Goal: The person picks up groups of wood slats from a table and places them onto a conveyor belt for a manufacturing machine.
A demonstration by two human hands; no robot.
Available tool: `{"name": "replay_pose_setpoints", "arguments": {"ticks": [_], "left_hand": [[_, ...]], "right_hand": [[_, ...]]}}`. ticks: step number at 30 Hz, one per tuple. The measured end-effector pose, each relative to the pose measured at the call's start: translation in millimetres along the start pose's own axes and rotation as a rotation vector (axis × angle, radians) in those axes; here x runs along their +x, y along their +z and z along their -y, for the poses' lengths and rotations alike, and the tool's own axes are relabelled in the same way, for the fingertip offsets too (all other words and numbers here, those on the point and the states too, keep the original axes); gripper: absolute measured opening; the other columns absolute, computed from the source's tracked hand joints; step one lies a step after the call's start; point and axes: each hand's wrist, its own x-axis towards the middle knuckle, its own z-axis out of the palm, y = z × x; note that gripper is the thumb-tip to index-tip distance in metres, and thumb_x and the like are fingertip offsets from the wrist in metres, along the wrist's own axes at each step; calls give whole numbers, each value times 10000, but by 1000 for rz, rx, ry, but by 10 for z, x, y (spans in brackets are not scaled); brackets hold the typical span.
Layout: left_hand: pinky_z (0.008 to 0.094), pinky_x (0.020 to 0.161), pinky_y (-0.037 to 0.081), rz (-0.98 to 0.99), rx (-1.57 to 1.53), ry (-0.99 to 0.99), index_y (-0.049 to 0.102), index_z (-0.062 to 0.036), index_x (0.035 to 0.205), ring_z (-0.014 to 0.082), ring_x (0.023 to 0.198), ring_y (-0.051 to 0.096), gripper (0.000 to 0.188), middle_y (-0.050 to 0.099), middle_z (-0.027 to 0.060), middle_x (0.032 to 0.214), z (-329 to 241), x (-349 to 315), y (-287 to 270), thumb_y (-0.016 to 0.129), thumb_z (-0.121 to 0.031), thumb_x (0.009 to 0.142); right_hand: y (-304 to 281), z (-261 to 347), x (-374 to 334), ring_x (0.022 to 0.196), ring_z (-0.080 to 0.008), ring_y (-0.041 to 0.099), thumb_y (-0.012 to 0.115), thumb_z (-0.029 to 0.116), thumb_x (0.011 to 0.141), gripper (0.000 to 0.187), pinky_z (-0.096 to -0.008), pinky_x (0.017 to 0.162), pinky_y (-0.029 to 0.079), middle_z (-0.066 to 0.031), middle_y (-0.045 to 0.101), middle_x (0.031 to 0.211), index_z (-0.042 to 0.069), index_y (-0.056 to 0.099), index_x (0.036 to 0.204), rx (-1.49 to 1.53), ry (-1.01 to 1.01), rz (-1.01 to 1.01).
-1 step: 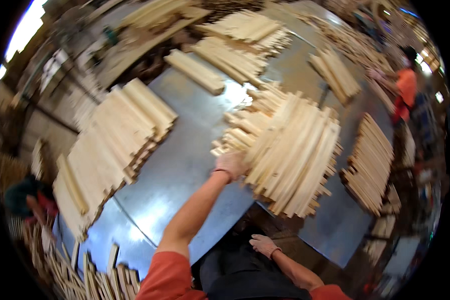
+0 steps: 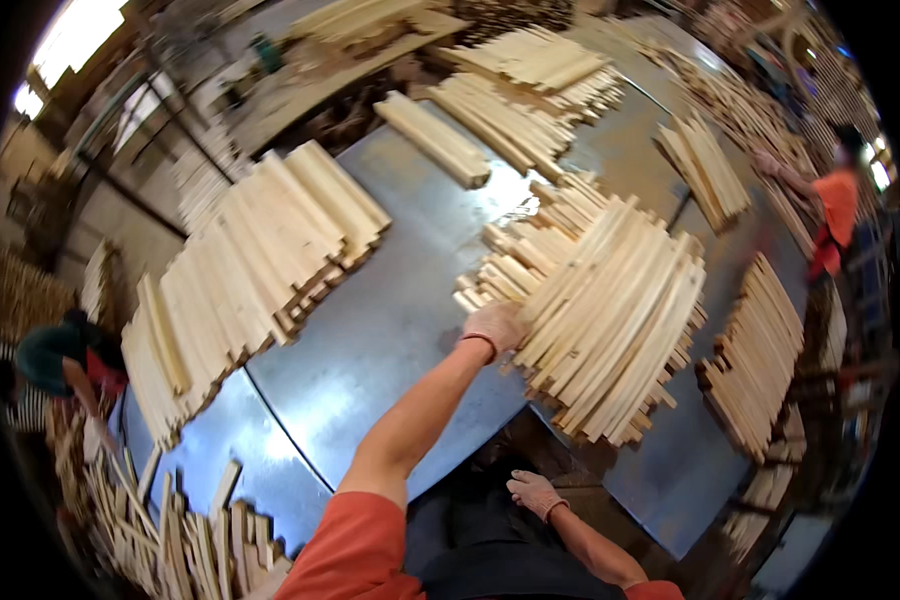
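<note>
A fanned pile of pale wooden strips [image 2: 610, 310] lies on the metal-topped table [image 2: 400, 300] in front of me. My left hand [image 2: 495, 328], in a thin glove, reaches out to the pile's near left edge. It is closed on strip ends there; the fingertips are hidden against the wood. Shorter strip ends [image 2: 515, 265] stick out unevenly just beyond that hand. Low in front of my dark apron [image 2: 480, 540], my right hand [image 2: 535, 492] is also gloved. Its fingers are curled together, with nothing visible in them.
Stacked strips [image 2: 240, 260] cover the table's left part, and another stack [image 2: 755, 355] lies right. Bundles [image 2: 435, 140] sit farther back. Loose upright strips [image 2: 200, 545] crowd the lower left. One person [image 2: 55, 365] bends at left; another in orange [image 2: 835, 205] stands at right.
The whole view has shifted, so the table and piles appear farther right. My left hand stays at the pile's edge, and my right hand stays low by the apron.
</note>
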Motion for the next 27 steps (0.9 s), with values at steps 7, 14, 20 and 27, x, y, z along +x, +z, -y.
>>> {"name": "replay_pose_setpoints", "arguments": {"ticks": [7, 14, 20, 27], "left_hand": [[473, 1088, 508, -460, -328, -197, 660, -31, 1392, 419, 1260, 659, 622, 698, 263, 1331, 355, -1066, 136, 646, -467, 948], [418, 1106, 497, -607, -742, -647, 586, -13, 1504, 361, 1291, 662, 693, 684, 250, 1395, 2359, -2250, 809, 678, -426, 955], [451, 1110, 491, -914, -512, -813, 569, 33, 1499, 413, 1291, 641, 685, 660, 272, 1415, 3626, -2314, 453, 678, -375, 960], [481, 1037, 513, -1074, -583, -937, 617, 45, 1408, 437, 1205, 648, 595, 690, 280, 1284, 4297, -1905, -328, 717, -305, 937]], "right_hand": [[-13, 230, 214, 621, -104, 550, 696, 247, 1033, 312, -289, 564, 466, 18, 619, 816, 60, 673, 1281, 135, 30, 256], [800, 1267, 311, 736, -114, 595, 693, 228, 1007, 241, -272, 677, 501, 9, 641, 894, 36, 696, 1152, -338, -150, 287], [1619, 2490, 1173, 743, -141, 623, 666, 243, 986, 298, -319, 671, 510, -33, 660, 830, 5, 686, 1165, -555, -553, 159], [2313, 4726, 2153, 1359, -438, 582, 570, 432, 998, 721, -473, 1158, 450, -280, 618, 1460, -17, 486, 1555, -872, -735, -451]]}}
